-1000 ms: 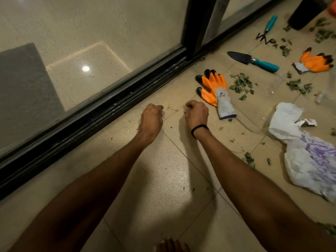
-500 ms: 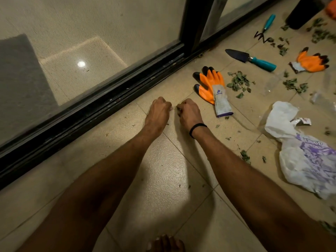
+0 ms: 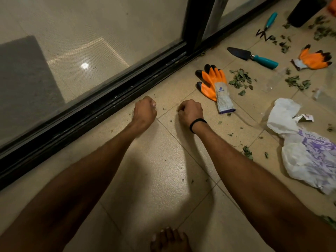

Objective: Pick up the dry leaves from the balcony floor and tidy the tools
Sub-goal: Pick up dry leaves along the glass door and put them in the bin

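My left hand (image 3: 145,110) is curled into a fist low over the tiled floor beside the door track; anything inside it is hidden. My right hand (image 3: 190,112), with a black band at the wrist, has its fingers curled down to the floor and pinches a small dry leaf crumb (image 3: 178,110). Tiny leaf bits (image 3: 171,120) lie between and behind my hands. Right of them lies an orange glove (image 3: 213,84), then a pile of dry leaves (image 3: 240,80). Farther off are a teal-handled trowel (image 3: 254,57), a small hand rake (image 3: 267,26) and a second orange glove (image 3: 314,59).
A black sliding-door track (image 3: 101,113) with glass runs along the left. A crumpled white and purple plastic bag (image 3: 309,153) lies at the right. More leaves (image 3: 296,81) are scattered near a black pot (image 3: 305,11). My bare toes (image 3: 169,239) show at the bottom edge.
My hands met fingertip to fingertip half a second ago and have since drawn apart, the left back toward the door track. Both stay curled.
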Demonstrator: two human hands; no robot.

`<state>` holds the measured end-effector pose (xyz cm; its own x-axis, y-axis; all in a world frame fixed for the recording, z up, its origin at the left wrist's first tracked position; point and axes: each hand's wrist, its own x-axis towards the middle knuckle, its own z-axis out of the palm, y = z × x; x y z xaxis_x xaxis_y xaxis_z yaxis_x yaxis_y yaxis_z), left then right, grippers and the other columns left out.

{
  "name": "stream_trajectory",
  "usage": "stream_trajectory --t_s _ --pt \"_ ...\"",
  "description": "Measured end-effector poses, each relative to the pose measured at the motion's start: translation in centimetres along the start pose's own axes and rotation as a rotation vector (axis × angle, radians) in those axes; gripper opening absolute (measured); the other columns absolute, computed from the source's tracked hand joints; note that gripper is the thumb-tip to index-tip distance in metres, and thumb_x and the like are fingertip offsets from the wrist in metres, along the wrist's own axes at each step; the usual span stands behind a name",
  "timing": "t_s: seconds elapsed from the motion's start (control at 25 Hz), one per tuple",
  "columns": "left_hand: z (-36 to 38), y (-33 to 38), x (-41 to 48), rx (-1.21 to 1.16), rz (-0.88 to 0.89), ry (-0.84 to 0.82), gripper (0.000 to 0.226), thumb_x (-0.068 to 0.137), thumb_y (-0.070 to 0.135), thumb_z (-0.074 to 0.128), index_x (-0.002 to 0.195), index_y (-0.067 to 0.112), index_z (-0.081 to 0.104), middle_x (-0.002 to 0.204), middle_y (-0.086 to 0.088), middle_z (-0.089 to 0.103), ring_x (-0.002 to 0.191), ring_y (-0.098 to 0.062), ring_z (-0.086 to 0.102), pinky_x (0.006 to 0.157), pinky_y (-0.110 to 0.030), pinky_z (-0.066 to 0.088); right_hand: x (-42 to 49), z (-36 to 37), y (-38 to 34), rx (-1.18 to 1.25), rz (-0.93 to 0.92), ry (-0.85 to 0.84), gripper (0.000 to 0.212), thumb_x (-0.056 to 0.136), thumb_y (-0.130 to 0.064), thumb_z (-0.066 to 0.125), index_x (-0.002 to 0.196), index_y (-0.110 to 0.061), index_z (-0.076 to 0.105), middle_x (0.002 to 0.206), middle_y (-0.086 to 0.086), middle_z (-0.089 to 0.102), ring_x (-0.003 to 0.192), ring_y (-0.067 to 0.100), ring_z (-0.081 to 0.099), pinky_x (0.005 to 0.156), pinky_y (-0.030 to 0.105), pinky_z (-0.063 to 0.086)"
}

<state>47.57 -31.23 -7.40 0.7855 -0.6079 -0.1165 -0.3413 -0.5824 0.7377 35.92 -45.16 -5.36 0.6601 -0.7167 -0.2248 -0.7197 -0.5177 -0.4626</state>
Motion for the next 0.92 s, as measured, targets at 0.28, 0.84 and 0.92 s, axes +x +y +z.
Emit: stream_trajectory --t_s 0.28,0.84,0.92 --pt "-3.7 -1.8 -1.2 0.008 -0.065 -0.085 0.013 0.082 0.006 0.058 0.092 0.014 0.058 0.090 -0.004 0.064 0.085 -0.020 0.064 0.075 -0.041 0.059 -2.8 0.6 -1.8 0.030 -0.126 -0.172 0.014 0.083 -0.011 0.074 0.097 -0.012 0.077 0.099 0.002 0.073 0.095 0.015 0.066 0.084 0.020 0.048" --pt "-8.0 -5.4 -3.3 0.156 -0.016 -0.111 0.034 0.086 -0.004 0.053 0.112 0.008 0.072 0.111 -0.006 0.072 0.088 -0.012 0.067 0.073 -0.017 0.051 -1.4 2.2 -4.8 -0.219 -0.286 -0.098 0.019 0.091 -0.009 0.054 0.108 -0.006 0.063 0.114 0.020 0.058 0.095 0.030 0.056 0.075 0.032 0.045" --pt "-8.3 -5.9 -3.6 0.155 0.003 -0.122 0.034 0.088 -0.006 0.052 0.112 0.006 0.073 0.119 -0.008 0.070 0.105 -0.014 0.065 0.087 -0.019 0.048 -1.9 2.7 -5.1 -0.176 -0.264 -0.040 0.015 0.091 -0.007 0.049 0.102 -0.004 0.059 0.105 0.016 0.061 0.085 0.026 0.058 0.067 0.033 0.048"
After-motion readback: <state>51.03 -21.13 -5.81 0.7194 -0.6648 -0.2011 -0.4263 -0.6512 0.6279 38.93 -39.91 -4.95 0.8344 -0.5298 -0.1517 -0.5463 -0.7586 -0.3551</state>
